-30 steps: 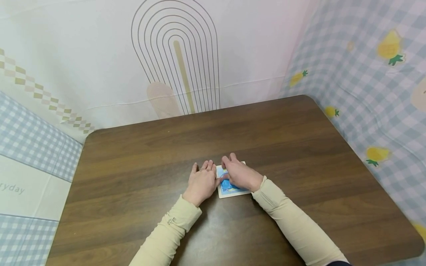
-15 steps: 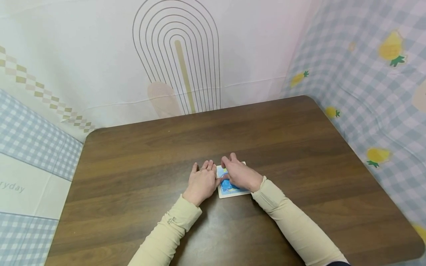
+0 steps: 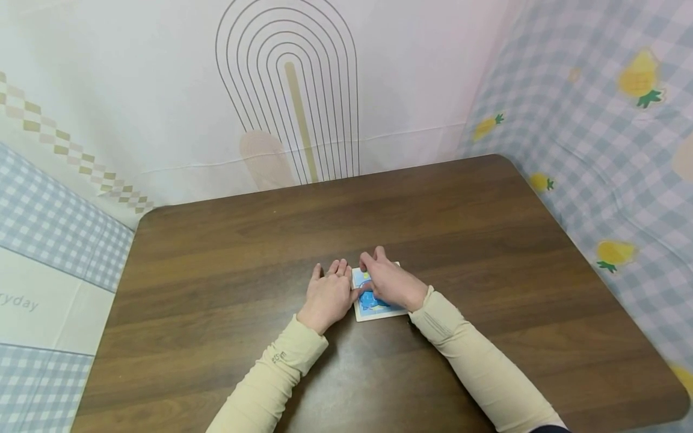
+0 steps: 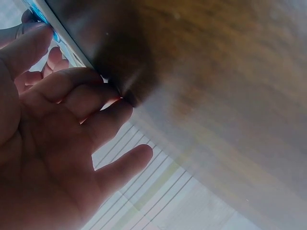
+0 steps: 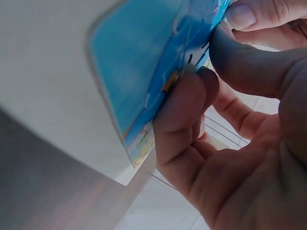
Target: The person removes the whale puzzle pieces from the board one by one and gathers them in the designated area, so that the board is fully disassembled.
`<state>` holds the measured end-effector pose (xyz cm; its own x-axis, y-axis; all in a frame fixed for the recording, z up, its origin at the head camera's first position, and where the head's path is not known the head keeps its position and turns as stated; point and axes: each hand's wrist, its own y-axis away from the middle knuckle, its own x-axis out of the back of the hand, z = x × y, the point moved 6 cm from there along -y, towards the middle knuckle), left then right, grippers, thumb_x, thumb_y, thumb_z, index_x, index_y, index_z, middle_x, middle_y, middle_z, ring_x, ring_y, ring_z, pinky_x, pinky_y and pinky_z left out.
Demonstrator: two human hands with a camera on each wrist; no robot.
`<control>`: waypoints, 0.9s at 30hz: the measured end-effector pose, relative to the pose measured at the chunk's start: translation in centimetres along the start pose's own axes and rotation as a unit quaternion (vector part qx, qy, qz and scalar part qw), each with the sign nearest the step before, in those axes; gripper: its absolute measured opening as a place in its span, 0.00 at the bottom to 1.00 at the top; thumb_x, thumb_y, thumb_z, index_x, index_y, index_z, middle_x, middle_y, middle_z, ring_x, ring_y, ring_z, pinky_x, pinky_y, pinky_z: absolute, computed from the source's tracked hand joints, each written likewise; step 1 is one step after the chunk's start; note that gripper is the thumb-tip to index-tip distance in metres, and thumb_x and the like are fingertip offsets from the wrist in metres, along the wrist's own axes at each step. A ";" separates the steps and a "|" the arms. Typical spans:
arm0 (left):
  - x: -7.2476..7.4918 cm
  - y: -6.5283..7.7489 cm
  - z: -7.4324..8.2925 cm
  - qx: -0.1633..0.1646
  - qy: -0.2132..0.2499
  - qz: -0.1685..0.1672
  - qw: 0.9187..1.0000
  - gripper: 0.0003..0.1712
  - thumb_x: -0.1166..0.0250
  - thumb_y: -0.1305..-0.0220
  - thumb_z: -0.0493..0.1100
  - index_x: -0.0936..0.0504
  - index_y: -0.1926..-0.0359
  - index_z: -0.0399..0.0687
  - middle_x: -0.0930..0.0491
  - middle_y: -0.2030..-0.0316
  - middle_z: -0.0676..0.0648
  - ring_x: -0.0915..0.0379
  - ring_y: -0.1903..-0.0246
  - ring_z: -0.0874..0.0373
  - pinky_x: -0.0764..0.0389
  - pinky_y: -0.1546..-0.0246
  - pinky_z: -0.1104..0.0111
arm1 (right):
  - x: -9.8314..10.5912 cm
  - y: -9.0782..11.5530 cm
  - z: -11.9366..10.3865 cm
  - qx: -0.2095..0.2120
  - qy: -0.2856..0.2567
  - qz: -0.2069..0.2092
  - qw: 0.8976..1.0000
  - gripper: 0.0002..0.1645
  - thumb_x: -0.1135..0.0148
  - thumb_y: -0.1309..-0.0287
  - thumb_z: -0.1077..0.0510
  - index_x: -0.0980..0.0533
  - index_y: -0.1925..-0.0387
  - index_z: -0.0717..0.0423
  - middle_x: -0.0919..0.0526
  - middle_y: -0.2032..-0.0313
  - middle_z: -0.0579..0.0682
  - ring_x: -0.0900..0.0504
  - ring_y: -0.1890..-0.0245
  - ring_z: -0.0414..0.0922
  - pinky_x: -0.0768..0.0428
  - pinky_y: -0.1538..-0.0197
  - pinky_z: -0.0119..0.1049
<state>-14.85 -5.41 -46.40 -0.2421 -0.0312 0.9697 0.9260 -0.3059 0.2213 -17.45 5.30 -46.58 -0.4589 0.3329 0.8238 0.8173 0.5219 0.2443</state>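
Note:
A flat picture puzzle [image 3: 373, 311] lies on the table, with a pale border round a blue picture crossed by seam lines. My left hand [image 3: 328, 297] rests along its left edge, fingers mostly extended; its thumb [image 5: 242, 17] touches the picture near my right thumb. In the left wrist view, the left fingers [image 4: 108, 124] lie along the puzzle's edge. My right hand [image 3: 392, 282] sits over the upper right of the picture, fingers bent and thumb and fingertips on its surface. Whether they pinch a piece is not clear. The right hand hides much of the picture.
The brown wooden table [image 3: 243, 252] spreads around both hands. A white cloth with arch lines [image 3: 319, 90] hangs behind its far edge. Blue checked cloth [image 3: 585, 144] with pineapple prints stands along the right side; another checked cloth [image 3: 49, 198] is on the left.

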 end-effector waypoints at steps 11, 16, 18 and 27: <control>0.0 0.0 0.1 -0.001 0.000 0.002 1.000 0.40 0.51 0.30 0.66 0.31 0.32 0.41 0.35 0.32 0.41 0.41 0.31 0.51 0.46 0.34 0.45 | 0.0 0.0 0.1 -0.014 0.003 0.004 1.000 0.15 0.36 0.38 0.62 0.31 0.54 0.55 0.35 0.58 0.56 0.25 0.75 0.46 0.25 0.73 0.33; -0.1 0.1 0.1 0.002 0.004 -0.001 1.000 0.40 0.51 0.30 0.66 0.32 0.32 0.40 0.36 0.32 0.42 0.42 0.31 0.51 0.46 0.33 0.45 | 0.0 0.0 0.1 -0.016 -0.002 0.007 1.000 0.16 0.36 0.39 0.64 0.31 0.54 0.55 0.36 0.59 0.56 0.25 0.76 0.46 0.26 0.74 0.32; -0.1 0.0 0.1 0.002 0.001 -0.004 1.000 0.40 0.51 0.30 0.66 0.32 0.32 0.40 0.36 0.32 0.42 0.43 0.31 0.51 0.46 0.33 0.45 | 0.1 0.1 0.1 -0.015 -0.011 0.012 1.000 0.16 0.35 0.40 0.64 0.32 0.55 0.55 0.36 0.61 0.55 0.25 0.77 0.47 0.27 0.76 0.31; -0.1 0.1 0.2 -0.001 -0.012 -0.003 1.000 0.37 0.49 0.29 0.63 0.32 0.31 0.42 0.36 0.31 0.42 0.42 0.31 0.52 0.45 0.34 0.45 | 0.3 0.2 0.1 0.011 -0.016 0.042 0.999 0.16 0.33 0.42 0.64 0.32 0.58 0.55 0.33 0.61 0.51 0.27 0.68 0.46 0.25 0.65 0.35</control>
<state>-14.72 -5.25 -46.44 -0.2414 -0.0062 0.9704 0.9239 -0.3075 0.2278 -17.52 5.61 -46.35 -0.4007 0.4014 0.8236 0.8456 0.5081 0.1638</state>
